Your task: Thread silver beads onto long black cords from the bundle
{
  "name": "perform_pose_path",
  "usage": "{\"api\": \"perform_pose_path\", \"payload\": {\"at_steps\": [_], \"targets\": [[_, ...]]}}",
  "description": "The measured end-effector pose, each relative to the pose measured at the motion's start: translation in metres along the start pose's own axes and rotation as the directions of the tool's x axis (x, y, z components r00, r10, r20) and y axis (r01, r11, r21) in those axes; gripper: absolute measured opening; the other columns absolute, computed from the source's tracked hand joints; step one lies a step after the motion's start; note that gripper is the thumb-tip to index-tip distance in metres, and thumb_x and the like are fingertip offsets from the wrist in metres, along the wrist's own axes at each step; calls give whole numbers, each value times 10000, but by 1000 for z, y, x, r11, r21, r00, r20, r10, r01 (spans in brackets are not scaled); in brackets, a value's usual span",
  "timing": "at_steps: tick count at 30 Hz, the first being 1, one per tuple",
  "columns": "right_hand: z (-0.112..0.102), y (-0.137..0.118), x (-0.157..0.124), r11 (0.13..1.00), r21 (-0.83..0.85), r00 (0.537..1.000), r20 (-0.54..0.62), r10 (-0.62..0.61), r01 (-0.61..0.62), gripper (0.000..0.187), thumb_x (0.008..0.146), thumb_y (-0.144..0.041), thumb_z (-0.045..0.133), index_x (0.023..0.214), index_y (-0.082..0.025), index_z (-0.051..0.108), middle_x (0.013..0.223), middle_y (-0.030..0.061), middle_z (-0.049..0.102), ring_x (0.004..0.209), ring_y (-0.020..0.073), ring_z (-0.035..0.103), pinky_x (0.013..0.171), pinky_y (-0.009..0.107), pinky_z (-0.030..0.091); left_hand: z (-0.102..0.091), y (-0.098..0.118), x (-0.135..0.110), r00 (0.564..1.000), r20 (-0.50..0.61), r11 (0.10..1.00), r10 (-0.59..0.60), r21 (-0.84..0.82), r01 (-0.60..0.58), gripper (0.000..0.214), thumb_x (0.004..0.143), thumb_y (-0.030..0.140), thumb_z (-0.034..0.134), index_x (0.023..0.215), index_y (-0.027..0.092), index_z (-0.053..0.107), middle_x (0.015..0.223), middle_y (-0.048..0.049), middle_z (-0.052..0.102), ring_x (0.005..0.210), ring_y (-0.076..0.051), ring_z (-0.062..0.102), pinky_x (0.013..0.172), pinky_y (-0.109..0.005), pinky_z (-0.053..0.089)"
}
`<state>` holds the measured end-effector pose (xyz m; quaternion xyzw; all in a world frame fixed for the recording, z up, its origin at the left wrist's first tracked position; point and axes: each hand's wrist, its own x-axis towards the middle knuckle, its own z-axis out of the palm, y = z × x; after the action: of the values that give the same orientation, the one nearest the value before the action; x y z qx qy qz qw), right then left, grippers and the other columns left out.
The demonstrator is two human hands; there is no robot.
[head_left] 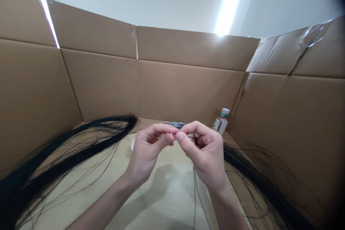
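My left hand [147, 149] and my right hand [206, 151] meet over the table, fingertips nearly touching. Thumb and forefinger of my left hand pinch a tiny pale piece [171, 134], too small to identify. A thin dark cord [194, 194] is pinched in my right hand; it loops by the fingers, and two strands dangle beneath that hand. Just behind the fingertips lies a bundle of dark and silvery strands [176, 124], partly hidden. A white round object [133, 145] shows at the edge of my left hand.
Long bundles of black cords [102, 147] sweep across the left side, and another black bundle [250, 167] runs down the right. A capped clear bottle [221, 122] stands at the back right corner. Cardboard walls [188, 86] surround the pale tabletop [164, 201].
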<state>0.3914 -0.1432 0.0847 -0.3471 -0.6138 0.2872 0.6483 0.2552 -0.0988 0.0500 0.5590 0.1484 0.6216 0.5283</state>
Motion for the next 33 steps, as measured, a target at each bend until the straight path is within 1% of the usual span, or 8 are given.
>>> {"api": "perform_pose_path", "payload": {"at_steps": [7,10,12,16,21,26,30,33], "targets": [[0,1,0,1000,-5,1000,1,-2,2,119,833,-201,712,727,-174,665,553,-60,456,482,58,324,418,190,257,4,11,-1,981,-25,945,193,272,-179,80,836,212,832,835,292,834,866,21,794,834,-127,714,764,-187,577],[-1,2,0,1000,10,1000,17,2,-2,127,850,-215,719,737,-171,678,554,-60,464,486,54,331,424,184,258,3,13,-1,972,-25,928,236,302,-217,110,838,199,829,856,307,838,882,33,800,852,-122,718,778,-180,576],[-2,2,1,1000,19,1000,31,-1,0,144,872,-242,723,751,-169,694,554,-57,475,489,54,342,427,182,258,2,13,-1,978,-19,941,206,280,-193,117,841,198,827,871,310,841,906,30,805,884,-127,725,795,-180,580],[-3,5,3,999,27,999,36,-17,16,167,901,-272,725,771,-167,717,542,-59,480,488,52,356,433,177,280,-3,13,2,997,39,980,71,182,-77,118,891,223,784,950,310,837,976,13,800,915,-134,730,807,-192,586],[-4,8,6,997,71,998,64,-6,1,170,896,-285,745,774,-169,722,562,-48,542,490,52,443,446,170,348,-6,10,5,994,98,998,-50,40,46,66,897,288,784,944,298,828,1047,4,763,978,-149,705,854,-223,576],[-2,11,7,994,105,997,73,23,-30,178,894,-298,758,778,-167,725,551,-57,529,487,51,453,460,168,379,-3,11,5,996,2,996,-84,38,84,69,879,276,806,941,279,776,977,28,736,905,-105,678,800,-178,549],[-2,13,7,992,122,996,83,32,-42,179,909,-317,741,820,-167,704,590,-48,557,509,57,467,476,177,376,-1,12,4,996,17,995,-85,50,84,110,885,286,798,846,223,716,922,14,700,860,-114,649,761,-194,538],[-3,16,6,984,175,993,117,25,-45,198,951,-351,679,868,-172,675,601,-45,551,541,71,468,529,199,389,-1,11,4,997,26,995,-75,74,73,120,905,299,775,865,218,697,910,9,667,832,-115,626,738,-202,527]]}}
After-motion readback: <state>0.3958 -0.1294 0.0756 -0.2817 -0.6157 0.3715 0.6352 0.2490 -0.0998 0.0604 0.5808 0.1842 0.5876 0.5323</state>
